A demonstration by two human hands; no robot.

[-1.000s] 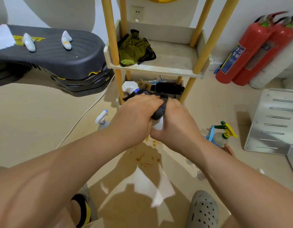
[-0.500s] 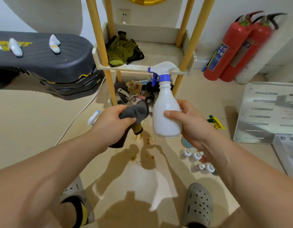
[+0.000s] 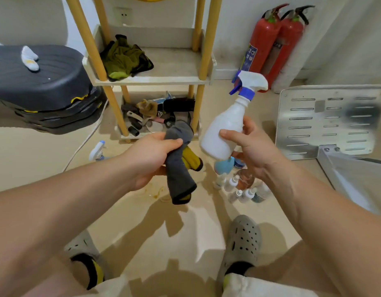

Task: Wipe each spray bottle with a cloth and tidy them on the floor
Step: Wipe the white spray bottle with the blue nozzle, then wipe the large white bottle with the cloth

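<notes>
My right hand (image 3: 252,150) grips a white spray bottle (image 3: 225,127) with a blue collar and trigger, tilted with its nozzle toward the upper right. My left hand (image 3: 151,156) holds a grey and yellow cloth (image 3: 179,166) that hangs down beside the bottle without touching it. Below the bottle, several small spray bottles (image 3: 239,189) stand grouped on the floor, with a light blue one (image 3: 224,166) partly hidden behind my hand. Another spray bottle (image 3: 97,150) lies alone on the floor to the left.
A wooden shelf unit (image 3: 155,71) stands ahead with a green rag and clutter on it. Black stacked mats (image 3: 41,86) sit left, two red fire extinguishers (image 3: 271,43) and a metal plate (image 3: 331,121) right. My feet in grey clogs (image 3: 242,241) are below.
My hands have come apart: the cloth left the white bottle and moved left, while my right hand carried the bottle right and tilted it.
</notes>
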